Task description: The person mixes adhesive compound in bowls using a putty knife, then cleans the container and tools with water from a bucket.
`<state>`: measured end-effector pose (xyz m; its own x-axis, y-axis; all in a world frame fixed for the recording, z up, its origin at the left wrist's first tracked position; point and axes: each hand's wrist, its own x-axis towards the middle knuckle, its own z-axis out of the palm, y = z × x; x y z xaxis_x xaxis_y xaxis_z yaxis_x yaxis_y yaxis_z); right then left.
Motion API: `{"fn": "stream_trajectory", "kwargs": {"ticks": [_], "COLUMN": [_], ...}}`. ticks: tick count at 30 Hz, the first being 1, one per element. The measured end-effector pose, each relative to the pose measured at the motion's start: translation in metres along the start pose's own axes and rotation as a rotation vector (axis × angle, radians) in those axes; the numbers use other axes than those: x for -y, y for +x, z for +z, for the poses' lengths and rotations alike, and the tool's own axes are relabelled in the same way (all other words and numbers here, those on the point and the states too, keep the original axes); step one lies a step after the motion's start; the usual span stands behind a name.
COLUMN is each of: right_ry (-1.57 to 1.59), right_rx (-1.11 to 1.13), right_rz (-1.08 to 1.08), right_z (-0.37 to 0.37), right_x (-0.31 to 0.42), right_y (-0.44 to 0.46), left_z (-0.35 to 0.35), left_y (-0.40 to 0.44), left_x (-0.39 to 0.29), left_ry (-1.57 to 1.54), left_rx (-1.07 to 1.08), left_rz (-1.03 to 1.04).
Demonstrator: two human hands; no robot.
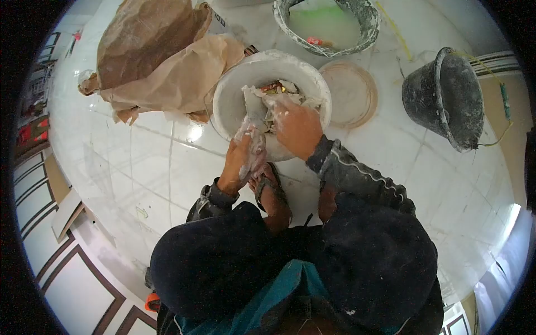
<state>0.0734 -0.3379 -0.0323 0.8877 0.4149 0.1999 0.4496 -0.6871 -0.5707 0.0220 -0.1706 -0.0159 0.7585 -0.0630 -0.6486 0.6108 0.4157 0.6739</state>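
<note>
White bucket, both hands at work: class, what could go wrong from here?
The bare right hand reaches into the bucket of scraps, so a hidden edge might nick it. The left hand is smeared white, so its grip could slip. A sandalled foot stands close by, so something dropped may land on it.

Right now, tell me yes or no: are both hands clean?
No, white residue shows on the left hand and on the right hand.

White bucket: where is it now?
Head view, upper centre: the white bucket sits right of the brown paper sack, nearer than the bucket of cloudy liquid.
</note>
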Motion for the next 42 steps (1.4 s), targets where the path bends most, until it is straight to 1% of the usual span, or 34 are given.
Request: {"fn": "stream_trajectory", "kwargs": {"ticks": [1,2,3,5,7,8,9,10,11,13,15,17,18,19,20,22,24,26,28,29,31,35,37,38,40,41,42], "right_ry": [-0.069,-0.070,-0.026,0.023,-0.082,-0.085,0.007,0.101,0.101,0.045,-0.004,-0.058,0.006,0.070,0.073,-0.043,-0.027,-0.004,-0.125,-0.128,-0.029,0.089,-0.048,-0.050,0.039,0.041,-0.019], "right_rx": [0.018,0.017,0.003,-0.019,0.166,0.166,0.132,0.098,0.097,0.087,0.113,0.128,0.041,-0.047,-0.046,-0.011,0.006,0.024,0.244,0.245,0.012,-0.018,0.006,0.001,-0.080,-0.082,-0.036], "right_rz": [0.053,0.051,0.014,-0.024,0.048,0.048,0.104,0.163,0.166,-0.001,0.018,0.037,-0.013,-0.065,-0.065,-0.020,-0.042,-0.049,0.050,0.045,-0.030,0.020,-0.009,-0.011,-0.115,-0.116,-0.082], "right_z": [0.001,0.002,0.001,0.003,0.009,0.012,0.011,0.009,0.005,-0.009,-0.003,0.001,-0.002,-0.003,0.001,0.006,0.004,0.002,0.003,0.004,0.008,0.008,-0.003,-0.002,0.001,0.001,0.000], "right_x": [-0.004,-0.001,0.007,0.008,-0.004,-0.005,-0.001,0.004,0.006,0.013,0.003,-0.001,0.009,0.015,0.007,-0.010,-0.001,0.002,-0.004,-0.006,-0.010,0.002,-0.011,-0.008,0.006,0.001,-0.006], "right_y": [0.002,-0.002,-0.008,-0.007,-0.002,-0.005,-0.004,-0.005,-0.006,-0.006,-0.001,-0.002,-0.008,-0.011,-0.008,0.002,-0.007,-0.008,-0.004,-0.007,-0.006,-0.008,0.006,0.003,-0.009,-0.006,-0.001], "left_z": [0.005,0.008,0.003,-0.011,-0.002,0.002,0.003,0.003,0.003,0.002,0.004,0.010,0.004,-0.007,-0.015,-0.008,-0.001,0.001,0.003,0.004,0.004,-0.002,0.003,0.005,0.003,0.002,0.001], "left_y": [-0.002,-0.003,-0.001,0.007,-0.001,-0.002,0.000,0.002,0.003,0.002,-0.001,-0.001,0.001,0.005,0.007,0.003,0.005,0.006,0.002,0.003,0.008,0.004,0.001,0.002,0.005,0.006,0.004], "left_x": [-0.002,-0.004,-0.001,0.003,-0.001,-0.003,-0.003,-0.003,-0.003,-0.004,-0.002,-0.001,-0.001,-0.002,0.000,0.003,-0.002,-0.009,-0.004,-0.001,-0.002,-0.007,-0.003,-0.003,-0.006,-0.006,-0.003], "left_ry": [-0.009,-0.017,-0.016,0.040,0.001,-0.037,-0.037,-0.016,0.005,-0.027,-0.065,-0.093,-0.091,-0.120,-0.149,-0.118,-0.085,-0.035,-0.072,-0.111,-0.110,-0.094,-0.118,-0.138,-0.103,-0.076,-0.077], "left_rx": [0.005,0.010,0.009,0.108,0.106,0.109,0.111,0.061,0.009,-0.001,-0.009,-0.085,-0.086,0.051,0.186,0.167,0.159,0.093,0.062,0.038,0.062,0.090,0.100,0.111,0.095,0.074,0.068], "left_rz": [-0.023,-0.042,-0.041,-0.015,-0.040,-0.056,-0.054,-0.040,-0.026,-0.048,-0.068,-0.089,-0.092,-0.058,-0.025,-0.047,-0.057,-0.058,-0.061,-0.053,-0.046,-0.078,-0.089,-0.101,-0.065,-0.020,-0.023]}}
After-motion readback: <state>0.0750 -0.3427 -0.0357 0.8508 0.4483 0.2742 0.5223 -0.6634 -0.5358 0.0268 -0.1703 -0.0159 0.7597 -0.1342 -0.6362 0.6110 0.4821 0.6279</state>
